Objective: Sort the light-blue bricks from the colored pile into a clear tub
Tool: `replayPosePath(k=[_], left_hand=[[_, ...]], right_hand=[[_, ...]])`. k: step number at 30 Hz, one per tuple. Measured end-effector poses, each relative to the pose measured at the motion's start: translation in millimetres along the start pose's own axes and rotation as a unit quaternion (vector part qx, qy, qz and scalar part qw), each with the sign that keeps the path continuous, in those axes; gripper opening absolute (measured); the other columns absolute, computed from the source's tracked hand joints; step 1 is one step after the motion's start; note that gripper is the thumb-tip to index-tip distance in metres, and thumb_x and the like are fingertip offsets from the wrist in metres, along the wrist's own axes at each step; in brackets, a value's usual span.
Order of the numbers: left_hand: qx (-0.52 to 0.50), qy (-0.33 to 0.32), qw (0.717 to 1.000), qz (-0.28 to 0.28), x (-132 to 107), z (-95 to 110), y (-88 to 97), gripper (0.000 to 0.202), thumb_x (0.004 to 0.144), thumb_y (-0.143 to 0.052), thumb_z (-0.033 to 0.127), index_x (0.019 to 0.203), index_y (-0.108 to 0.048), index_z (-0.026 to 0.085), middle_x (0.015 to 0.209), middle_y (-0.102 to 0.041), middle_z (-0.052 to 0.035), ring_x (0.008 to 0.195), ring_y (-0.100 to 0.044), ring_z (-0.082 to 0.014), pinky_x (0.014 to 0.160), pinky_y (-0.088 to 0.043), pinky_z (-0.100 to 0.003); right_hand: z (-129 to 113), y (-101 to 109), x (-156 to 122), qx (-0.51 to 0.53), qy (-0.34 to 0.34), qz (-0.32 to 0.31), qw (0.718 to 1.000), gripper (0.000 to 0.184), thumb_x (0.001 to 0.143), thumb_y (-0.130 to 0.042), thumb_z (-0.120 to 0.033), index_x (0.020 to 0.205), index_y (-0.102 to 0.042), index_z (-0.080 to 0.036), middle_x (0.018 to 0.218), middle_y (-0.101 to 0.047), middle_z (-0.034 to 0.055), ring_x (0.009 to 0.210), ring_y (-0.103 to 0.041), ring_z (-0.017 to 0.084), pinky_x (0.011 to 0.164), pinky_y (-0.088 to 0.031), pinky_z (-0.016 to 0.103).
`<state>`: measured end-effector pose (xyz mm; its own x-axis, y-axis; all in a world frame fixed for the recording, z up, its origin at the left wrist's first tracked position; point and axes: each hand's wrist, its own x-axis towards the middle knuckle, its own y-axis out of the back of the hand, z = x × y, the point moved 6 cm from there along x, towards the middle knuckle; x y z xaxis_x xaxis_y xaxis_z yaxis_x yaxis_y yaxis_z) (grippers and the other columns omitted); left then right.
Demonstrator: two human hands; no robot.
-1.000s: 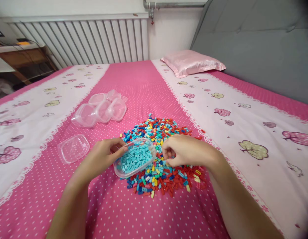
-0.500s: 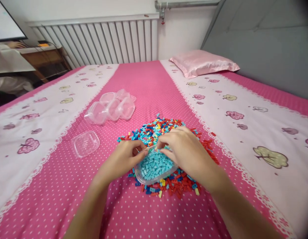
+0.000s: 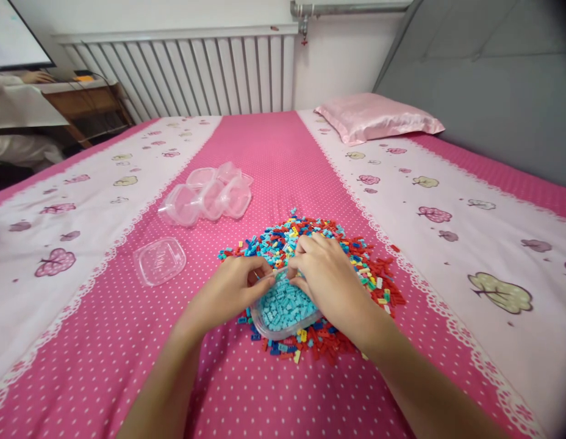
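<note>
A clear plastic container filled with light blue building bricks rests on a pile of mixed bricks, red, blue, yellow and other colours. My left hand is closed on the container's far left rim, thumb on the inside edge. Over the far right part of the container is my right hand, its thumb and forefinger drawn together in a pinch by the far rim. Whatever lies between those fingertips is too hidden to tell. Part of the pile is covered by my hands.
A clear lid lies left of the pile on the pink bedspread. Beyond it are several clear containers. A pink pillow lies at the far right. Another person's hand rests at a desk, far left.
My right hand has shifted slightly, its back tipping a little leftward and uncovering more bricks on the right. My left hand keeps its hold on the container. The view has shifted slightly.
</note>
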<state>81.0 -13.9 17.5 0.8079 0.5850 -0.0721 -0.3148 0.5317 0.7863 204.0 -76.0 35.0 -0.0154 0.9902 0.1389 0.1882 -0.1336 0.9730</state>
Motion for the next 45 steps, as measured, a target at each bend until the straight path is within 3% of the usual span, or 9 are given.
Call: replayPosePath(k=[6,11,14,24,29,40,45], left_hand=[[0.005,0.0,1.0,-0.002,0.9,-0.9,-0.2,0.028,0.094,-0.05,0.037,0.082,-0.064,0.016,0.068,-0.065,-0.0001,0.062,-0.057,-0.0133,0.058,-0.039,-0.023],[0.006,0.003,1.0,-0.004,1.4,-2.6,-0.6,0.028,0.094,-0.05,0.037,0.082,-0.064,0.016,0.067,-0.064,0.0004,0.06,-0.056,-0.013,0.057,-0.038,-0.023],[0.004,0.004,1.0,-0.005,1.4,-1.9,0.0,0.029,0.094,-0.05,0.038,0.083,-0.064,0.016,0.069,-0.065,-0.0004,0.062,-0.056,-0.0134,0.058,-0.038,-0.023],[0.0,0.0,1.0,-0.004,1.0,0.2,1.3,0.032,0.094,-0.049,0.041,0.081,-0.064,0.016,0.067,-0.065,-0.0004,0.061,-0.056,-0.0132,0.057,-0.039,-0.022],[0.0,-0.001,1.0,-0.001,1.4,-1.1,0.7,0.032,0.094,-0.049,0.041,0.081,-0.064,0.016,0.067,-0.065,-0.0003,0.061,-0.056,-0.0136,0.057,-0.039,-0.022],[0.006,0.004,1.0,-0.004,1.6,-0.4,0.2,0.033,0.094,-0.049,0.042,0.082,-0.064,0.016,0.067,-0.063,-0.0002,0.061,-0.055,-0.0132,0.056,-0.038,-0.022],[-0.008,0.001,1.0,0.002,-0.7,-11.1,6.9,0.036,0.095,-0.049,0.047,0.085,-0.066,0.016,0.068,-0.065,0.0,0.06,-0.057,-0.0134,0.055,-0.038,-0.022]], right_hand=[[1.7,-5.3,0.0,-0.006,0.008,0.006,1.0,0.014,0.088,-0.07,-0.017,0.075,-0.071,-0.022,0.092,-0.062,0.0052,0.097,-0.054,0.025,0.077,-0.034,0.035],[5.6,-0.3,-3.8,-0.004,0.012,0.009,1.0,0.01,0.08,-0.08,-0.017,0.084,-0.073,-0.023,0.096,-0.062,0.0037,0.097,-0.054,0.024,0.079,-0.033,0.034],[6.3,2.4,-4.0,-0.005,0.008,0.008,1.0,0.005,0.086,-0.075,-0.019,0.083,-0.074,-0.023,0.095,-0.062,0.0041,0.098,-0.055,0.023,0.08,-0.033,0.034],[2.0,-2.2,-0.7,-0.027,0.017,0.033,0.999,0.012,0.091,-0.066,-0.016,0.081,-0.071,-0.022,0.093,-0.064,0.0049,0.096,-0.056,0.024,0.079,-0.032,0.036],[4.1,-3.3,0.8,-0.009,0.021,0.041,0.999,0.007,0.085,-0.073,-0.018,0.082,-0.069,-0.022,0.093,-0.063,0.0033,0.094,-0.056,0.023,0.079,-0.032,0.034],[9.4,-2.8,0.2,0.026,0.024,0.081,0.996,0.019,0.076,-0.082,-0.017,0.075,-0.063,-0.022,0.085,-0.061,0.0001,0.092,-0.055,0.023,0.081,-0.032,0.033],[26.5,11.3,1.1,0.105,0.022,0.063,0.992,0.012,0.083,-0.077,-0.024,0.083,-0.065,-0.022,0.088,-0.062,-0.0003,0.09,-0.056,0.019,0.079,-0.035,0.03]])
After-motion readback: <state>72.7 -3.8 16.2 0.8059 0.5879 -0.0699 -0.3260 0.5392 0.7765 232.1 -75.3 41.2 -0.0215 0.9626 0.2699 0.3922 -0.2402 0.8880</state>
